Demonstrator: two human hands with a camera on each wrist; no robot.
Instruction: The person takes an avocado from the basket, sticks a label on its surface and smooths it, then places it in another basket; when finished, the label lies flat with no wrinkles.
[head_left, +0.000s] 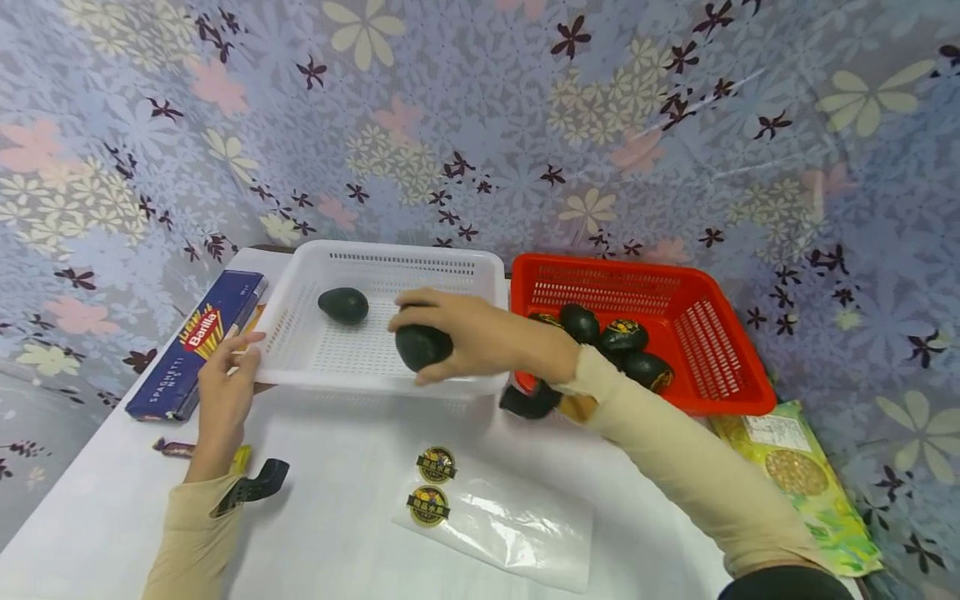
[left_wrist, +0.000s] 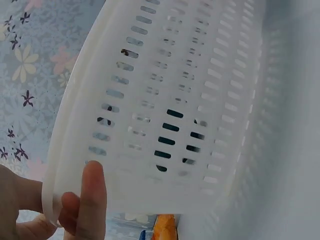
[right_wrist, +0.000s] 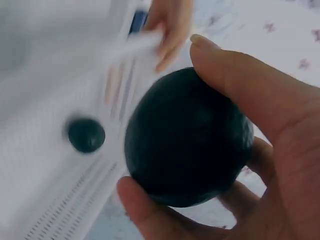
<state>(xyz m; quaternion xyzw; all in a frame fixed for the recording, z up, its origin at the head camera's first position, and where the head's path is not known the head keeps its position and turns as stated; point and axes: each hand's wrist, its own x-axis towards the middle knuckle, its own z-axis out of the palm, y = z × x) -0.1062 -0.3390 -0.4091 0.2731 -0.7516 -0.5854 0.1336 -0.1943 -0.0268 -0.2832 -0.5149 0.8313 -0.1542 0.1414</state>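
Observation:
My right hand (head_left: 468, 329) grips a dark green avocado (head_left: 422, 347) above the white basket (head_left: 375, 379). In the right wrist view, thumb and fingers are curled round this avocado (right_wrist: 187, 140). A second avocado (head_left: 343, 306) lies on the basket floor at the left; its upper side is plain. With its fingers and thumb, my left hand (head_left: 227, 383) holds the basket's front left corner. The left wrist view shows the fingers (left_wrist: 93, 195) over the rim, and a dark shape behind the slots.
To the right, a red basket (head_left: 720, 358) contains several avocados (head_left: 624, 336), some with gold-and-black stickers. In front lies a clear sheet (head_left: 517, 533) with two round stickers (head_left: 428, 505). A spaghetti box (head_left: 198, 342), a wrapped bar (head_left: 174, 448) and a yellow-green bag (head_left: 806, 483) lie around.

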